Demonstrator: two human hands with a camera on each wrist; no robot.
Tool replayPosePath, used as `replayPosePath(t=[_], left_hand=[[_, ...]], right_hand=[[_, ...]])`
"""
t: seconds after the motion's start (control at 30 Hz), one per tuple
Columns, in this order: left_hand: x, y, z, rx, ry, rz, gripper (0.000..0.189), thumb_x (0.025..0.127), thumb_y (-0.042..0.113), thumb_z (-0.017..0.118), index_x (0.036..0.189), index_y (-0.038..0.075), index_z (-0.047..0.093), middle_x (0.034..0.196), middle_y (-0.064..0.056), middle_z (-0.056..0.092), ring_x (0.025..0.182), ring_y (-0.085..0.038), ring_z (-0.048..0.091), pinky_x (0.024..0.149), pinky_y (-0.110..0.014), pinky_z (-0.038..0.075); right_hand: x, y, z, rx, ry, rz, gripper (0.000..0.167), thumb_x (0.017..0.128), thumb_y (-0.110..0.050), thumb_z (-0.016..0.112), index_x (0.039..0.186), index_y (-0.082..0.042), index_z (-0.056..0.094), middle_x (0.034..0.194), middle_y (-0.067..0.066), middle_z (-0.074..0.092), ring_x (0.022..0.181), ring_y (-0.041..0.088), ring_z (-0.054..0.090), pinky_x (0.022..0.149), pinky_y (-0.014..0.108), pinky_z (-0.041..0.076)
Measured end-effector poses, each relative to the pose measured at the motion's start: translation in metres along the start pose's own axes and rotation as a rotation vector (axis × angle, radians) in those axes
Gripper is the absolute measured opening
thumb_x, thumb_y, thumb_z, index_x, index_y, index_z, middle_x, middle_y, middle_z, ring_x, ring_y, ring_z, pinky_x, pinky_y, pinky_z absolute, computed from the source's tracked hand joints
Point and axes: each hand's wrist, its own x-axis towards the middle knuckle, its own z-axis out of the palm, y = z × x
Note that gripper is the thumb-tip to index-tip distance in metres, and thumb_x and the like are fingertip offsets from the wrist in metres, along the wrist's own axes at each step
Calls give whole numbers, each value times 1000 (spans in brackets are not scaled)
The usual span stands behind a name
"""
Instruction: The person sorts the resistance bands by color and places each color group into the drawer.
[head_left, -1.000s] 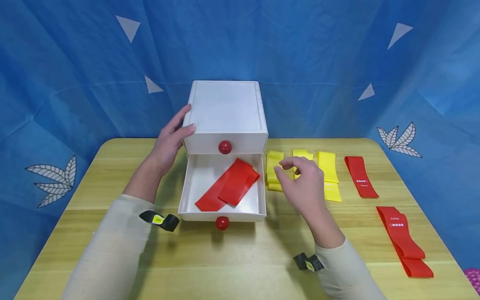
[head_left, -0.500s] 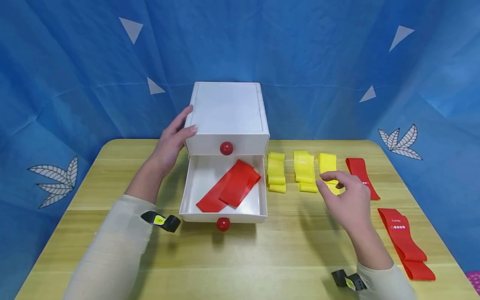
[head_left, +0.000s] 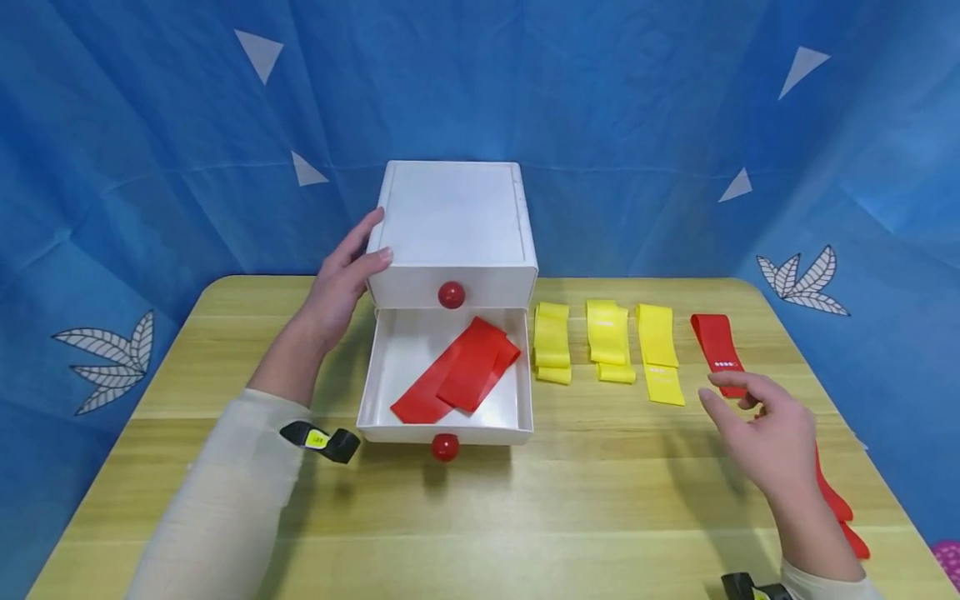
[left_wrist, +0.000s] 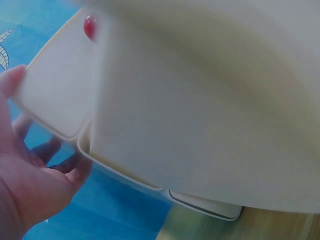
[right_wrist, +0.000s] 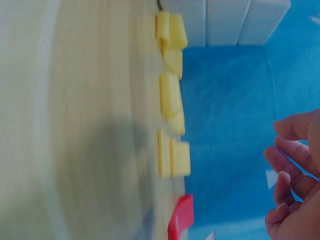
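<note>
A white two-drawer box (head_left: 453, 212) stands on the table, its lower drawer (head_left: 480, 434) pulled out. Overlapping folded red bands (head_left: 468, 367) lie inside that drawer. My left hand (head_left: 333, 296) rests against the box's left side, its thumb at the top front edge. My right hand (head_left: 772, 437) hovers over the right of the table, fingers loosely bent and holding nothing. Just beyond its fingertips lies a folded red band (head_left: 717, 343). Another red band (head_left: 831, 498) is partly hidden behind my right hand and forearm.
Right of the box, three folded yellow bands (head_left: 608, 333) lie in a row on the wooden table (head_left: 600, 500). Red knobs (head_left: 452, 294) stick out from both drawer fronts. A blue cloth (head_left: 637, 150) hangs behind the table.
My right hand has moved right and toward the near side, from over the yellow bands to beside the red ones. My left hand stays on the box; the bands have not moved.
</note>
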Motion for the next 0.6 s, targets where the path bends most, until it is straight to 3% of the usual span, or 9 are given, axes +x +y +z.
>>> replayPosePath(t=[0.07, 0.17, 0.3, 0.6], left_hand=[[0, 0, 0, -2, -1, 1, 62, 99, 42, 52, 157, 37, 30, 162, 6, 21, 145, -21, 21, 113, -56, 24], [0, 0, 0, -7, -2, 3, 63, 99, 41, 53, 157, 37, 30, 162, 6, 22, 145, -20, 22, 113, -56, 24], [-1, 0, 0, -8, -4, 4, 63, 99, 41, 53, 157, 37, 31, 162, 6, 22, 144, -20, 23, 113, -55, 24], [-3, 3, 1, -18, -10, 3, 64, 99, 40, 53, 158, 35, 29, 162, 5, 21, 145, -21, 22, 113, -53, 25]], right_hand=[[1, 11, -6, -15, -19, 18, 26, 89, -20, 77, 112, -10, 75, 89, -12, 58, 76, 12, 45, 49, 23, 34], [1, 27, -13, -45, -52, 51, 29, 90, -23, 75, 115, -9, 73, 83, -1, 56, 70, 14, 44, 48, 26, 34], [1, 45, -22, -95, -88, 106, 35, 91, -29, 74, 120, -9, 71, 81, 8, 54, 73, 17, 43, 47, 29, 35], [5, 84, -42, -184, -261, 117, 50, 92, -26, 73, 134, -3, 60, 104, 17, 56, 90, 28, 41, 49, 30, 40]])
